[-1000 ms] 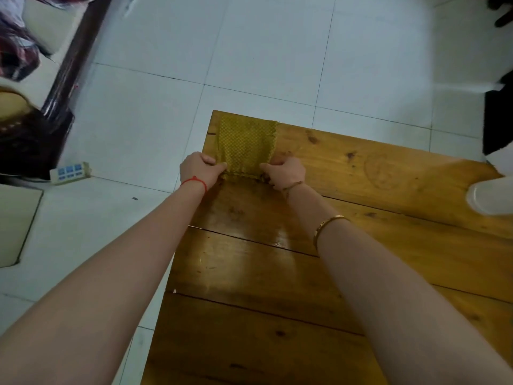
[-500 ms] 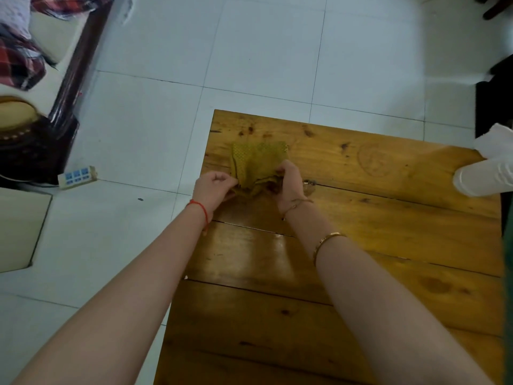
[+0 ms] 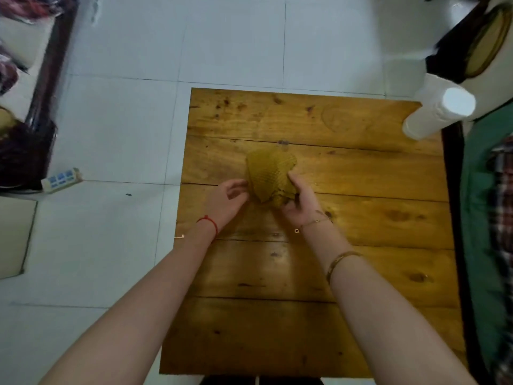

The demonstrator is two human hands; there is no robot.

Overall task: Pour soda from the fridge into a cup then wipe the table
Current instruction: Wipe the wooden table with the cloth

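While both forearms are reaching over the square planked wooden worktop (image 3: 361,190), the scene is reading as follows.

Cloth: the mustard-yellow waffle-weave cloth (image 3: 270,172) is lying bunched near the middle of the worktop, its near edge lifting between the two hands.
Right hand: the right hand (image 3: 301,202) is gripping the cloth's near right edge, thumb and fingers curling round the fabric.
Left hand: the left hand (image 3: 229,197) is sitting just beside the cloth's left edge, fingers loosely curling; whether the tips are touching the fabric cannot be told.
Wrists: a red string bracelet (image 3: 208,222) is circling the left wrist; a gold bangle (image 3: 340,261) is circling the right forearm.
Far right corner: a white cylindrical container (image 3: 435,112) is standing on the worktop.
Floor: white tiles (image 3: 125,120) are carrying a white power strip (image 3: 61,179).
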